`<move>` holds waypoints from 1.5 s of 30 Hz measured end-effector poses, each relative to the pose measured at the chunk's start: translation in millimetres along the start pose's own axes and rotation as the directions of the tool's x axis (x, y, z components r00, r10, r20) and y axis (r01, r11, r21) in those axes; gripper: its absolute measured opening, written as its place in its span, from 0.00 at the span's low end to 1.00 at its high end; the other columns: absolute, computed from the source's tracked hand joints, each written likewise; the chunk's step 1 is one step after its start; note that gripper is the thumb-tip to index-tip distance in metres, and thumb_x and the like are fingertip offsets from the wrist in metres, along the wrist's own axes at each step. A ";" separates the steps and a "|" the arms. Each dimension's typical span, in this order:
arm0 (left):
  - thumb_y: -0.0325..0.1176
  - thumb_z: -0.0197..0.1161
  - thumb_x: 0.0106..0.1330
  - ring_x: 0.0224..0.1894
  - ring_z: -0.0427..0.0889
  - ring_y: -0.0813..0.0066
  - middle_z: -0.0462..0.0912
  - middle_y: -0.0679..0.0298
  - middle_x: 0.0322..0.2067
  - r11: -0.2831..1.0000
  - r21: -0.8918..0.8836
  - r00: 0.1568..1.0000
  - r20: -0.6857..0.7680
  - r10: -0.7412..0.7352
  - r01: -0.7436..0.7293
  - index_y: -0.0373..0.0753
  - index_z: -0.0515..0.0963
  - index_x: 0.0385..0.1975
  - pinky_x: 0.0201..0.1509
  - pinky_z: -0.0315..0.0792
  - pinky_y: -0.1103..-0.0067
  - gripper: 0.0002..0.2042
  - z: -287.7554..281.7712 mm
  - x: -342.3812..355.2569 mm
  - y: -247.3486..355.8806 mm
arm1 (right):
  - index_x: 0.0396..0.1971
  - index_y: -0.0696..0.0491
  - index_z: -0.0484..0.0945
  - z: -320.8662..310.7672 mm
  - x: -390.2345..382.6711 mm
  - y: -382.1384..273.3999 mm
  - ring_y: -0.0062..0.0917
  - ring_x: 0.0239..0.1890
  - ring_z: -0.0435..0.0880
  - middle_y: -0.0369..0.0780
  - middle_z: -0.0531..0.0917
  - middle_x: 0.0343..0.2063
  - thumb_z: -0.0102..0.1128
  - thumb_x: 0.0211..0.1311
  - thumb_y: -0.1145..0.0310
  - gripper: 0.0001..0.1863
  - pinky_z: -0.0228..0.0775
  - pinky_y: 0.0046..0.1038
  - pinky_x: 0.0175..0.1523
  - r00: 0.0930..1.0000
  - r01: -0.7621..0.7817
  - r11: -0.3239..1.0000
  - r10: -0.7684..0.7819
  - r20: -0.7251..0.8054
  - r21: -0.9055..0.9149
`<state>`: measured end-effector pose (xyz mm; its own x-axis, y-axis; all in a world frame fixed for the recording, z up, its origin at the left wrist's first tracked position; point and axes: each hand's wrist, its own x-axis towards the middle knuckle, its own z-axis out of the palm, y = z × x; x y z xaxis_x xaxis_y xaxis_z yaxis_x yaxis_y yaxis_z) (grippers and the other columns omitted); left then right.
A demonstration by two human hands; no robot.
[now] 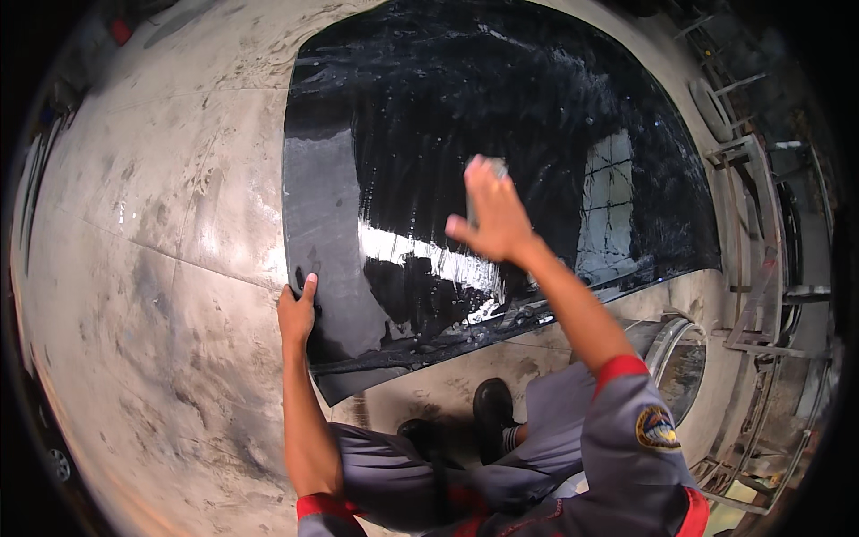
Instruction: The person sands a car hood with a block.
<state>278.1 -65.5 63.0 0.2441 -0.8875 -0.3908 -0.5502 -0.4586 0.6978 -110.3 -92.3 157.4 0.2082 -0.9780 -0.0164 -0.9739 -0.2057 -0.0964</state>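
Wheel (59, 464) shows dimly at the lower left edge of the frame, and stained concrete floor (152, 206) fills the left side. Left of centre, the left hand (297, 309) is closed around the near left edge of a black car hood panel (420, 125), thumb on top and fingers at the outer side. The panel spans the upper middle of the frame, wet and glossy, with a matte grey band down its left side and bright reflections farther right. Below its lower edge are black shoes (492, 408) and grey trousers (394, 479). Near the panel's middle, the right hand (497, 210) is flat and open, thumb spread away; a small pale piece (499, 167), its kind unclear, shows at the fingertips. At lower right stands a bucket (660, 353), and along the right edge a metal rack (765, 206).
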 end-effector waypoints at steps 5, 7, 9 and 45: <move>0.59 0.65 0.65 0.55 0.81 0.43 0.83 0.37 0.50 1.000 -0.023 1.000 -0.003 -0.005 0.005 0.24 0.77 0.53 0.62 0.71 0.64 0.37 -1.4 1.6 -2.9 | 0.74 0.69 0.47 23.3 13.3 20.5 0.48 0.80 0.41 0.57 0.47 0.77 0.46 0.65 0.29 0.59 0.33 0.46 0.81 0.972 -0.169 0.984 0.175 -0.160 0.051; 0.60 0.65 0.65 0.57 0.80 0.43 0.82 0.36 0.51 0.992 -0.124 0.997 0.069 -0.024 0.033 0.23 0.77 0.54 0.63 0.71 0.64 0.38 -1.6 4.8 -4.4 | 0.74 0.68 0.48 39.7 -33.9 -8.6 0.46 0.81 0.40 0.56 0.46 0.77 0.46 0.62 0.24 0.62 0.34 0.49 0.80 0.998 0.015 0.998 -0.019 0.063 0.062; 0.60 0.65 0.65 0.57 0.80 0.43 0.81 0.36 0.52 0.998 -0.049 0.998 0.054 -0.025 0.027 0.23 0.77 0.54 0.63 0.71 0.64 0.38 -1.5 6.9 -3.9 | 0.75 0.66 0.49 46.1 -42.1 -8.3 0.44 0.81 0.39 0.55 0.46 0.78 0.46 0.61 0.24 0.62 0.35 0.48 0.80 0.978 0.116 0.985 -0.135 0.157 0.126; 0.53 0.59 0.75 0.53 0.78 0.63 0.82 0.50 0.52 0.987 -0.160 1.000 -0.024 -0.018 0.014 0.24 0.74 0.59 0.64 0.67 0.71 0.32 10.0 -4.9 -14.9 | 0.77 0.58 0.50 13.4 -91.1 186.7 0.40 0.81 0.44 0.47 0.48 0.79 0.42 0.76 0.58 0.35 0.36 0.47 0.80 0.993 0.024 1.000 -0.023 0.118 -0.012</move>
<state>277.1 -54.0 48.5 0.2730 -0.8801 -0.3885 -0.4117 -0.4718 0.7797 -309.8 -41.1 127.5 0.2395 -0.9619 -0.1316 -0.9695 -0.2297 -0.0849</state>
